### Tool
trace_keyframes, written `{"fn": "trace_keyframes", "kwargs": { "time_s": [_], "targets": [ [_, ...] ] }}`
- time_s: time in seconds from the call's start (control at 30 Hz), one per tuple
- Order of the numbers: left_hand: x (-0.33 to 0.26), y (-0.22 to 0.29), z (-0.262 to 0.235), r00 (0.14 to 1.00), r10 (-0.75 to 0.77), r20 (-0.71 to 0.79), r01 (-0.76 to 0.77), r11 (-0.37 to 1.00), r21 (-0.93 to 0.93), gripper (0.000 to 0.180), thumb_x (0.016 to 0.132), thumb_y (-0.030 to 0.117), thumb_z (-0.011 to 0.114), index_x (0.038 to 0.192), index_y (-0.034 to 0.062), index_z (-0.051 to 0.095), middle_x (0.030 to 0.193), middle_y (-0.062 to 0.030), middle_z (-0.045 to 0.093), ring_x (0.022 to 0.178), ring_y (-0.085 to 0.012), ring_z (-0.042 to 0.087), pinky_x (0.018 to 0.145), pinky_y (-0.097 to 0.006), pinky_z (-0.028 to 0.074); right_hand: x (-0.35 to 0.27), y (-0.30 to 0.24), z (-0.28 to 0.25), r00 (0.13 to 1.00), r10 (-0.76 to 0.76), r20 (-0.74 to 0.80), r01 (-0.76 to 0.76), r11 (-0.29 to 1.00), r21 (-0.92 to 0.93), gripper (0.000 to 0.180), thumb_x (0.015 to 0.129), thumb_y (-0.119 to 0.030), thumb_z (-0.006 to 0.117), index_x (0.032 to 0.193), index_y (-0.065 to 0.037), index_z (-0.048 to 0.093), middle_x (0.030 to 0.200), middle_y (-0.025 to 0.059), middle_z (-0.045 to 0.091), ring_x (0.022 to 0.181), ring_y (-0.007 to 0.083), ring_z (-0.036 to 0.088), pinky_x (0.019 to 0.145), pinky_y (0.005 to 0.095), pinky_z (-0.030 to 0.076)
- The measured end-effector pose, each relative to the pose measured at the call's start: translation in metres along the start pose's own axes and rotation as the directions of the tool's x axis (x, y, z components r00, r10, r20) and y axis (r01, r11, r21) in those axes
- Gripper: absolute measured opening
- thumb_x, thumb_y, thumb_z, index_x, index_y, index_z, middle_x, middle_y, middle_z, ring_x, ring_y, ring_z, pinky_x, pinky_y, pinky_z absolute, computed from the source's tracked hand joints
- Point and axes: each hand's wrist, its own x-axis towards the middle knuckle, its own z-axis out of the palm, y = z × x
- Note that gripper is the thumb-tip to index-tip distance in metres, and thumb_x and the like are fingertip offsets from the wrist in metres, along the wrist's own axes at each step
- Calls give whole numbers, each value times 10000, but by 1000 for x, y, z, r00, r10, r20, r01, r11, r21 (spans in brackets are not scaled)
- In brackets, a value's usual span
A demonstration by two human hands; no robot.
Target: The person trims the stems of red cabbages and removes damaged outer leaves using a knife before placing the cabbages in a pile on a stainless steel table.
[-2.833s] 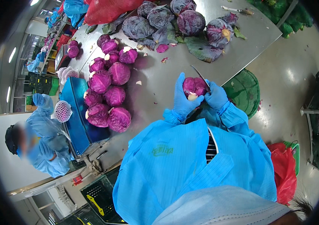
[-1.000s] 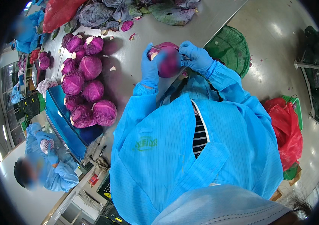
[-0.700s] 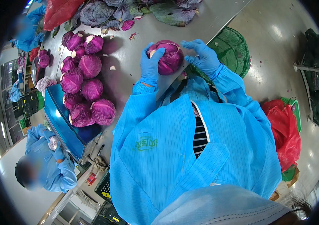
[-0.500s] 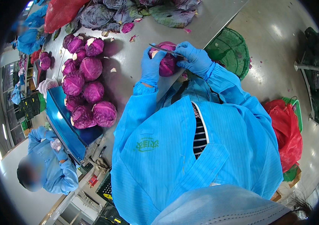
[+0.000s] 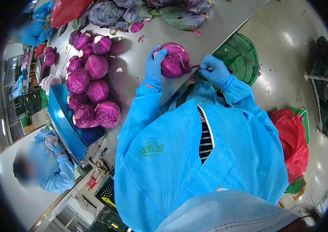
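A purple-red cabbage (image 5: pixel 174 60) with pale veins rests at the near edge of the metal table. My gloved left hand (image 5: pixel 154 69) is closed around its left side, thumb and fingers against the leaves. To the right of it, my gloved right hand (image 5: pixel 216 71) is closed in a pinch. A dark purple strip of cabbage leaf (image 5: pixel 194 66) stretches from the cabbage's lower right side to these fingers. No knife blade shows now; whether the right hand hides it I cannot tell.
Several trimmed cabbages (image 5: pixel 96 67) stand in rows at left, beside a blue tray (image 5: pixel 69 125). Loose outer leaves (image 5: pixel 181 17) and a red mesh bag (image 5: pixel 66 12) lie at the back. A green mesh basket (image 5: pixel 245 58) is at right. A co-worker (image 5: pixel 50 164) sits at lower left.
My right hand has moved right and down, away from the cabbage, and a leaf strip now stretches to it. The knife blade seen across the cabbage is out of sight. My left hand still grips the cabbage.
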Motion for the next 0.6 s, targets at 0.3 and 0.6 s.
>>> {"fn": "trace_keyframes", "kwargs": {
  "time_s": [0.3,0.6],
  "targets": [
    [-6,-8,7,997,68,27,-67,997,-26,586,736,231,711,1201,-8,446,1119,-109,511,1011,-178,500,895,-279,410,-1,17,3,905,194,-377,-289,933,-213,547,688,-315,733,1114,-49,515,995,123,532,811,238,566,733,319,475],
    [-5,-26,3,997,72,37,-73,997,37,422,861,159,575,1223,50,388,1141,-95,487,1003,-185,507,861,-299,458,8,-26,43,956,280,-87,-291,943,-159,276,758,-341,625,850,-86,571,822,140,584,768,321,586,658,396,467]
  ]
}}
